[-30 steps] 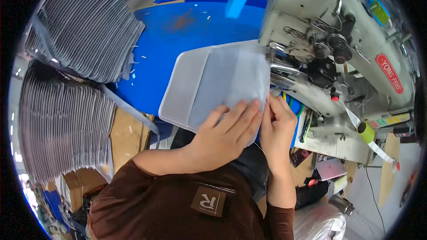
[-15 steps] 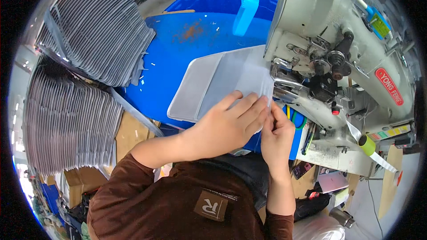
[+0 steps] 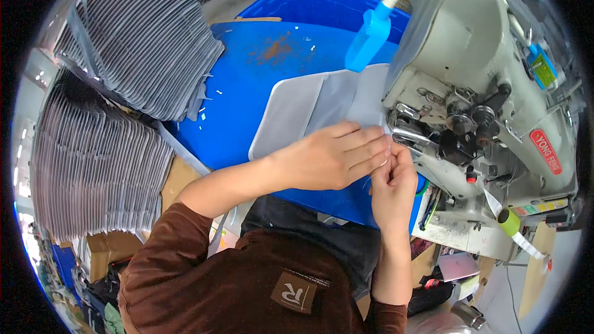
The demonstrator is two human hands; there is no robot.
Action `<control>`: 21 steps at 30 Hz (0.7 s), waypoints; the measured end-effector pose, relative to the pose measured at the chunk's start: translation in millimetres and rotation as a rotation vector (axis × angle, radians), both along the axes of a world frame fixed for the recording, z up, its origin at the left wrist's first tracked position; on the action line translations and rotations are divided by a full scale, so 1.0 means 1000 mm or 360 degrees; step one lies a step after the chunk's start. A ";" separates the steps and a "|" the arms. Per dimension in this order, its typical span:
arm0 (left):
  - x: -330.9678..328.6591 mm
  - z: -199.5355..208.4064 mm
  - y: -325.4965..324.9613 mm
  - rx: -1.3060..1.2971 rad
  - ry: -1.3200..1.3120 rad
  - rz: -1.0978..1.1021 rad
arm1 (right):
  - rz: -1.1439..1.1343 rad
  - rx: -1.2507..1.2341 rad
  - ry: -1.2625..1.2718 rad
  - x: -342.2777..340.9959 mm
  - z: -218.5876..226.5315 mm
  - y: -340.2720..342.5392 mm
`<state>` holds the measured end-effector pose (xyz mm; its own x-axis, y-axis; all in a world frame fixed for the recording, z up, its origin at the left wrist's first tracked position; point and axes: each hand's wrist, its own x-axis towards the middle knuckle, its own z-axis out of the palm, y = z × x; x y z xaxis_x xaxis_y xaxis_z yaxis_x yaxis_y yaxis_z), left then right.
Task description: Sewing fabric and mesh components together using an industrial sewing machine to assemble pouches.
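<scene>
A light grey fabric panel [image 3: 288,108] with a clear plastic-looking part lies on the blue work surface [image 3: 247,74], its right end at the sewing machine [image 3: 458,31]. My left hand [image 3: 337,158] reaches across the panel's near side, fingers together and pressed on its right edge; its thumb is hidden. Just beside those fingertips, my right hand [image 3: 396,179] pinches the same edge between thumb and bent fingers. Both hands sit close to the machine's metal guide and presser parts [image 3: 411,133]. Exactly where the needle meets the panel cannot be made out.
Two tall stacks of grey panels, an upper stack [image 3: 142,43] and a lower stack [image 3: 102,167], stand at the left. A blue bin [image 3: 309,3] is behind the surface. A blue-ended lamp arm [image 3: 368,37] hangs over the panel. White tape [image 3: 526,244] trails from a green roll [image 3: 508,221].
The view has shifted, moving the machine and panel in the picture. My left hand lies further over the panel's near side, closer to my right hand, which still pinches the edge.
</scene>
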<state>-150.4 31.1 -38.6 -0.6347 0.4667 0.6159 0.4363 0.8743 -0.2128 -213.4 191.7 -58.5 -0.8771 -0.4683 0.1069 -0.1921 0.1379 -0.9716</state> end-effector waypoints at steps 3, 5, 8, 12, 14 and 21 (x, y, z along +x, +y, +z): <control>0.007 -0.011 -0.005 0.0093 -0.0044 0.0155 | -0.0086 0.0182 0.0306 0.001 0.002 -0.001; 0.015 -0.013 -0.008 0.0259 -0.0160 0.0275 | -0.0146 0.0229 0.0342 0.006 0.000 -0.006; 0.024 -0.007 -0.008 0.0138 -0.0624 0.0336 | -0.0270 0.0306 0.0511 0.019 -0.001 -0.019; 0.028 0.019 -0.005 -0.0040 -0.0415 0.0364 | -0.0306 0.0119 0.0324 0.020 0.000 -0.009; 0.028 0.026 -0.005 -0.0120 -0.0400 0.0384 | -0.0271 0.0053 0.0257 0.019 0.001 -0.002; 0.017 0.031 -0.010 -0.0293 -0.0308 0.0448 | -0.0206 -0.0204 -0.0108 0.009 -0.004 -0.005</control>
